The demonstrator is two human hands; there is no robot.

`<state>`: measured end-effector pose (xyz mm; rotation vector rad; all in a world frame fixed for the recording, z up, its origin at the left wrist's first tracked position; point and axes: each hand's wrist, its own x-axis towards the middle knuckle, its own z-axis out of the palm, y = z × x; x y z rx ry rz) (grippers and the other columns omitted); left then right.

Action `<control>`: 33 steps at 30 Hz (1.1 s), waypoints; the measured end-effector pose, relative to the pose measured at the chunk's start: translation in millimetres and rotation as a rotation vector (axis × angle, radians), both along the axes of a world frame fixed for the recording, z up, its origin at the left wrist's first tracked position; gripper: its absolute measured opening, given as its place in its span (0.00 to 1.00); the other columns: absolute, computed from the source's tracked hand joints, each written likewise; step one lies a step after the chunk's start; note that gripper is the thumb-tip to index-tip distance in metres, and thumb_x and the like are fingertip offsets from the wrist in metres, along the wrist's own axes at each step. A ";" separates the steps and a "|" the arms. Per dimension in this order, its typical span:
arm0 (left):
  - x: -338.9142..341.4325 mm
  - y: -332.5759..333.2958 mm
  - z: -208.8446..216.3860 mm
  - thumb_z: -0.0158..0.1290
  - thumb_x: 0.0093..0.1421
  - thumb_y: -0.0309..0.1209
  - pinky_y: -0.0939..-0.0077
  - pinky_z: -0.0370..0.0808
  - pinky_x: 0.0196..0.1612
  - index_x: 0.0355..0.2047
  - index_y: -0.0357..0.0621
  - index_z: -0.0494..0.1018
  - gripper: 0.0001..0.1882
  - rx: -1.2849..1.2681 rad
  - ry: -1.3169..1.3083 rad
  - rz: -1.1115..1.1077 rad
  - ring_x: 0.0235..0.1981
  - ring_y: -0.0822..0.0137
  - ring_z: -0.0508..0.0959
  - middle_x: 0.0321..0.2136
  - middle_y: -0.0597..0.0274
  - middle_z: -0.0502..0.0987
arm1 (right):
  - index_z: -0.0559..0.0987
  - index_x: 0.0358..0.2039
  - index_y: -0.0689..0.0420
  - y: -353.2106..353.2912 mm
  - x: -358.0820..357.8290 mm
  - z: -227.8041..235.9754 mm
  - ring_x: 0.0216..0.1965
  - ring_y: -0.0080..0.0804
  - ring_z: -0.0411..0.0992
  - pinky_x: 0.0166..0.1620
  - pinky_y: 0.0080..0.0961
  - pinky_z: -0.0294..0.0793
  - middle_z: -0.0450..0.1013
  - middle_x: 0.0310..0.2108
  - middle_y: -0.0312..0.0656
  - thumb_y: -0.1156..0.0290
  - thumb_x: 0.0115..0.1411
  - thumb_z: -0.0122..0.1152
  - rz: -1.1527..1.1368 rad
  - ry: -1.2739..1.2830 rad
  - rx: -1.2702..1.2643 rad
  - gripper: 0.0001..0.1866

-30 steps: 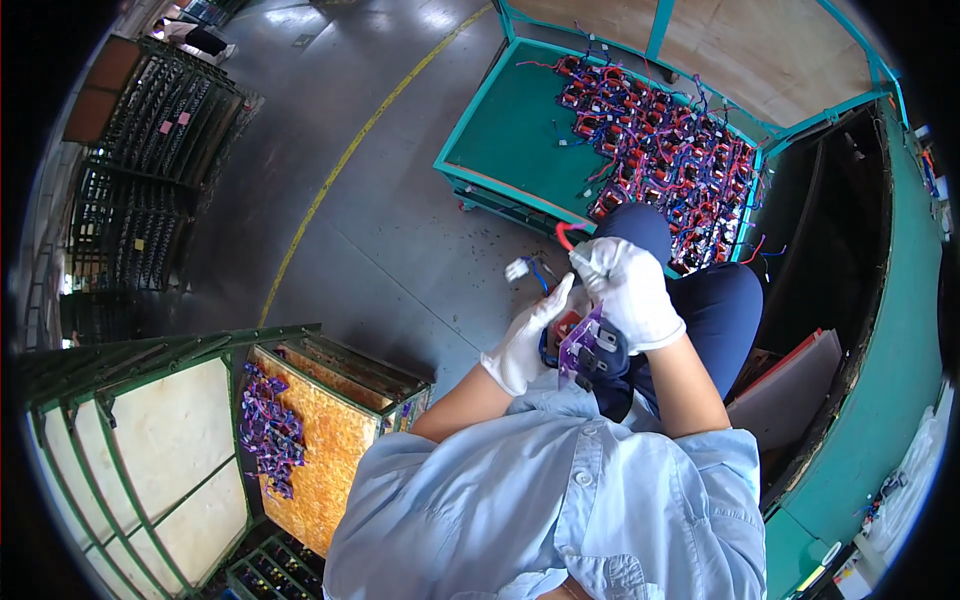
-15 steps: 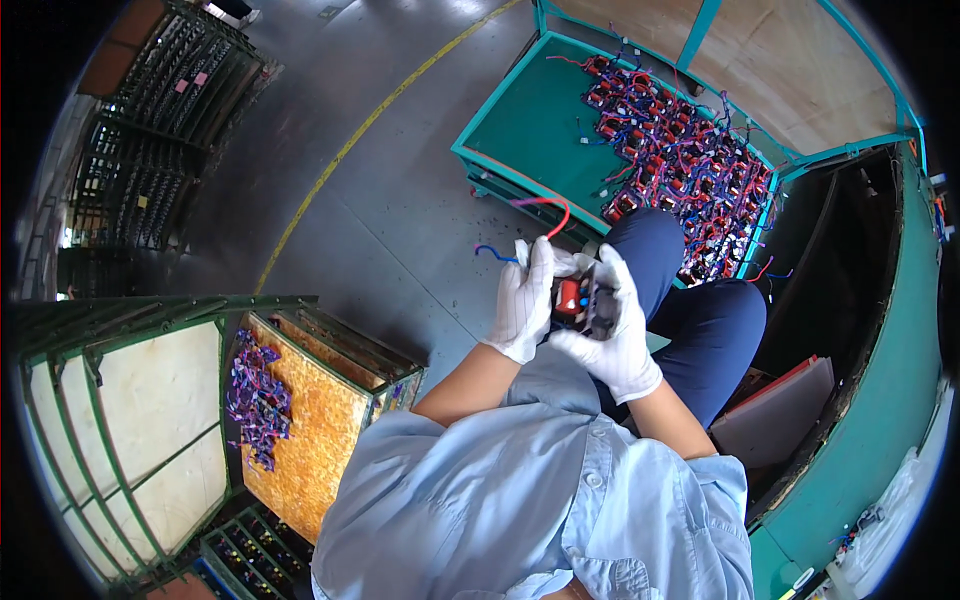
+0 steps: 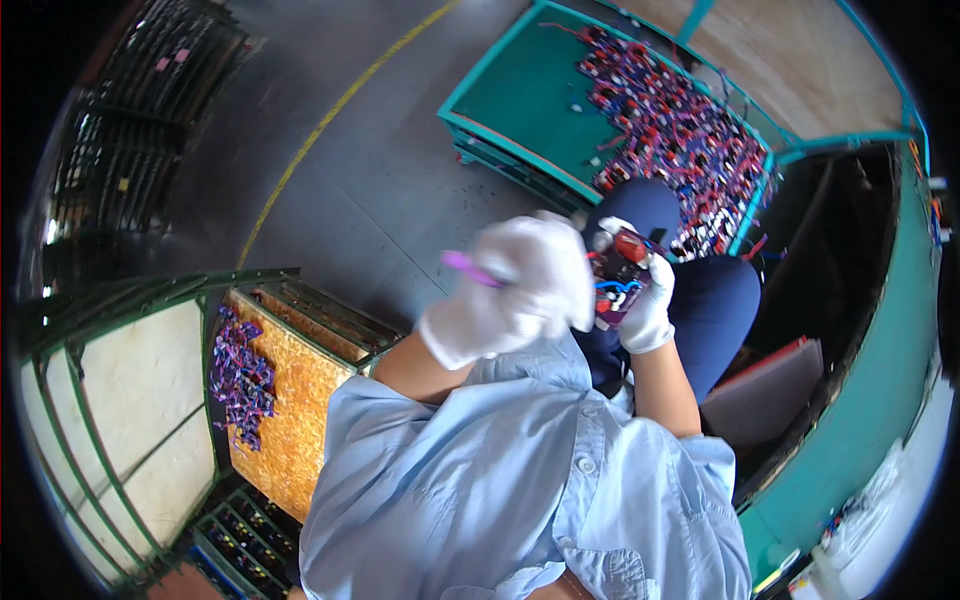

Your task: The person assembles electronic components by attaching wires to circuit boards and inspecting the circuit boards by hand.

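Grey floor (image 3: 380,165) out there, a yellow line (image 3: 335,118) curving across it, and the dark rack (image 3: 130,150) at far left is smeared, its shelf contents impossible to sort out! Over to the green tray cart (image 3: 505,95): wired assemblies (image 3: 665,130) crowd its right side, red and purple, too blurred to tell one from the next, with the near edge of the pile cut off by a navy knee (image 3: 640,205). Lower left, a purple wire bundle (image 3: 240,375) sits on a speckled orange panel (image 3: 290,400), and below it a slotted crate (image 3: 250,535) holds small dark parts. Into the hands now! The right hand (image 3: 648,310), gloved in white, has the circuit board (image 3: 620,275) clamped, thumb along its right edge, the other fingers mostly hidden beneath; red part and blue wire face up, the board above the lap. Just left of it, the left hand (image 3: 520,285) is a white blur (quite a blur!), a purple lead (image 3: 468,267) poking out on its far left. Are those fingers together or apart? Can't tell, nor whether they touch the board.
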<state>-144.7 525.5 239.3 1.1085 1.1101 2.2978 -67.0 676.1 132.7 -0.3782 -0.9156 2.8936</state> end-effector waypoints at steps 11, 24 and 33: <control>15.1 8.0 -4.5 0.46 0.54 0.28 0.71 0.67 0.21 0.23 0.41 0.68 0.05 -0.683 0.723 0.388 0.17 0.63 0.70 0.17 0.64 0.71 | 0.66 0.46 0.64 19.7 2.6 -23.0 0.36 0.33 0.69 0.39 0.26 0.71 0.68 0.37 0.45 0.58 0.46 0.54 0.009 0.021 0.030 0.29; -10.3 5.5 -30.4 0.63 0.34 0.50 0.62 0.51 0.57 0.58 0.42 0.31 0.63 -0.287 0.180 0.362 0.57 0.52 0.54 0.56 0.44 0.47 | 0.58 0.52 0.62 19.6 3.7 21.0 0.30 0.27 0.69 0.31 0.21 0.70 0.68 0.37 0.41 0.42 0.47 0.49 -0.099 0.030 -0.012 0.41; 38.9 -2.9 -71.5 0.51 0.41 0.61 0.62 0.45 0.59 0.58 0.41 0.32 0.57 -0.336 -0.160 -0.032 0.59 0.56 0.47 0.58 0.53 0.42 | 0.58 0.51 0.64 -0.9 10.2 60.7 0.42 0.31 0.66 0.45 0.25 0.66 0.65 0.39 0.44 0.58 0.37 0.68 -0.104 0.218 0.129 0.44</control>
